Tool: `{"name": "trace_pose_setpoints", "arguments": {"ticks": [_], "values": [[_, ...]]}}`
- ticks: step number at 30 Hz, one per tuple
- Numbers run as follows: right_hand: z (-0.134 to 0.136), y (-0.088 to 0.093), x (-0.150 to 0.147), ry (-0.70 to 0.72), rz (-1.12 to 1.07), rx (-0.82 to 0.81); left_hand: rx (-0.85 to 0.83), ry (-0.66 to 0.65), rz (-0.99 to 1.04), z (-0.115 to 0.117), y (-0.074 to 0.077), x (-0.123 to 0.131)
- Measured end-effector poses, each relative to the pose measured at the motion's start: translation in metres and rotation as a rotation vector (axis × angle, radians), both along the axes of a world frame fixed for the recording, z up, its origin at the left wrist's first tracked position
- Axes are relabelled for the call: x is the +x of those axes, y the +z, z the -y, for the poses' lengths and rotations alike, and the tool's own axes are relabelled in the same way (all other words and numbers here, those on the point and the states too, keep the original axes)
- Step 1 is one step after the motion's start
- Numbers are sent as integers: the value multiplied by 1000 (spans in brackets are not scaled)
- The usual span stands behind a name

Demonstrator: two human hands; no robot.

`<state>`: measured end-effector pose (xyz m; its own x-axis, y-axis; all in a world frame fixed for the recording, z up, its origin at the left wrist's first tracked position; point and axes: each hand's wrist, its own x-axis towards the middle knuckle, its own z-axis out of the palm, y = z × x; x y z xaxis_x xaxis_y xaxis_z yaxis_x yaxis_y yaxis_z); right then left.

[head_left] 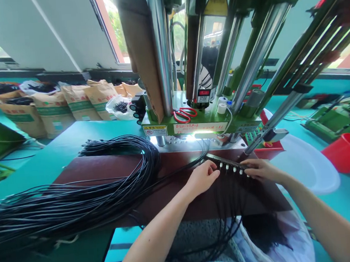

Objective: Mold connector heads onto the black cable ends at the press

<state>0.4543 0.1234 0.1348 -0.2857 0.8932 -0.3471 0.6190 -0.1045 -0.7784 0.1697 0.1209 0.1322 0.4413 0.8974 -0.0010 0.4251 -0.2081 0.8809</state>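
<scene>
A narrow dark metal bar (225, 160) lies slanted on the brown board, with several small silver connectors (227, 167) along its near edge. Thin black cables (227, 199) run from these connectors over the board's front edge. My left hand (202, 177) is at the bar's left end, thumb and fingers curled together; what lies between them is too small to make out. At the other end, my right hand (261, 170) grips the bar, its fingertips beside the last connector. A large bundle of black cables (107, 191) lies on the left, some strands reaching toward the press.
A green press (171, 128) with steel columns stands directly ahead, red-handled scissors (185, 114) on its base. To the right are a white basin (306, 165) and a red bucket (348, 152). A lined bag (299, 238) of dark pieces sits below. Paper sacks (52, 109) stand far left.
</scene>
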Motion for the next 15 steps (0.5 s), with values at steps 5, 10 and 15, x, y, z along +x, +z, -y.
{"name": "trace_pose_setpoints", "arguments": {"ticks": [5,10,15], "values": [[-47,-5,-8,253,158,404,146,101,-65,-13,13,-28],[-57,-17,-15,246,216,520,198,194,-187,-35,8,-50],[-44,-25,-20,81,260,631,117,149,-319,-61,-6,-44]]}}
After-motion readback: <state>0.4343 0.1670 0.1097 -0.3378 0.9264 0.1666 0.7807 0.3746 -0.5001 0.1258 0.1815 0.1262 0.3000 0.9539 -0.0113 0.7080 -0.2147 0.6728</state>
